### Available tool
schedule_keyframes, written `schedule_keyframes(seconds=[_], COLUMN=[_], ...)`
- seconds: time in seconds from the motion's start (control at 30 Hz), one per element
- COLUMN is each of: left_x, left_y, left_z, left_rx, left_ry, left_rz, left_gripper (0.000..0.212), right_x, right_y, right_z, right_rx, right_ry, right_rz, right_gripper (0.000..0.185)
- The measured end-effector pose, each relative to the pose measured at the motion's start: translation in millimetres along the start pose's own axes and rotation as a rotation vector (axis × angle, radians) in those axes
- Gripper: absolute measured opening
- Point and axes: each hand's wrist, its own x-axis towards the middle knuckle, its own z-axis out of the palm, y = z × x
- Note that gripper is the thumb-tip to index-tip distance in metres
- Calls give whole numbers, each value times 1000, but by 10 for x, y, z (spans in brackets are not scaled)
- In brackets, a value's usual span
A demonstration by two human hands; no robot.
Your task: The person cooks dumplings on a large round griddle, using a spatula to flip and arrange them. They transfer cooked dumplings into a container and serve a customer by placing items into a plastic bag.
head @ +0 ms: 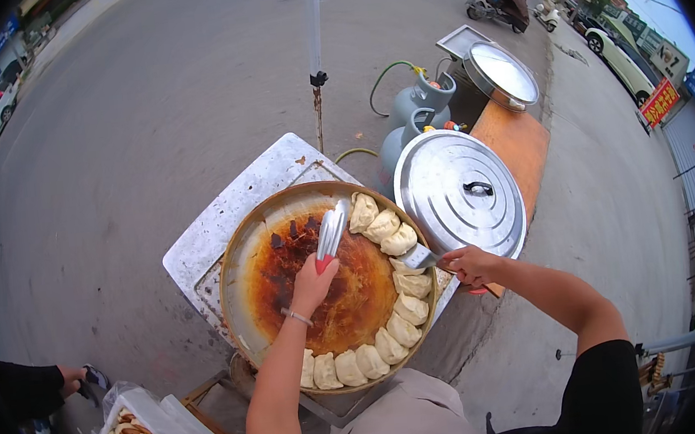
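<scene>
Before me is a wide round pan (240,328) with a browned, scorched middle. Pale dumpling-like buns (411,309) line its right and near edge. My left hand (315,283) grips metal tongs (332,231) by the red part, their tips over the pan's upper middle. In my right hand (473,266) is the handle of a metal spatula (417,256). Its blade lies at the pan's right rim, against the buns there, just below an upper group of three (381,225). Whether the blade is under a bun cannot be seen.
A large metal lid (457,187) leans right of the pan, near grey gas cylinders (418,103) and an orange board (513,144). A white-topped stand (212,242) carries the pan. At lower left are a white box (146,406) of browned buns and a person's leg (71,375).
</scene>
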Motion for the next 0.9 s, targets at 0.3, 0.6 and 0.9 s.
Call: schedule_keyframes(seconds=[0.3,0.6,0.9], left_x=[826,800,735], left_y=[86,205,166], left_z=[262,361,404], left_rx=[353,484,397], left_ry=[-126,-125,-133], left_rz=[-56,-66,-62], left_gripper=[51,46,43], right_x=[324,148,780], right_y=[-294,-238,-347], right_z=[-46,74,179], right_rx=[-89,-91,-128], right_ry=[-38,8,29], right_rz=[-56,-131,-425], right_gripper=[44,38,37])
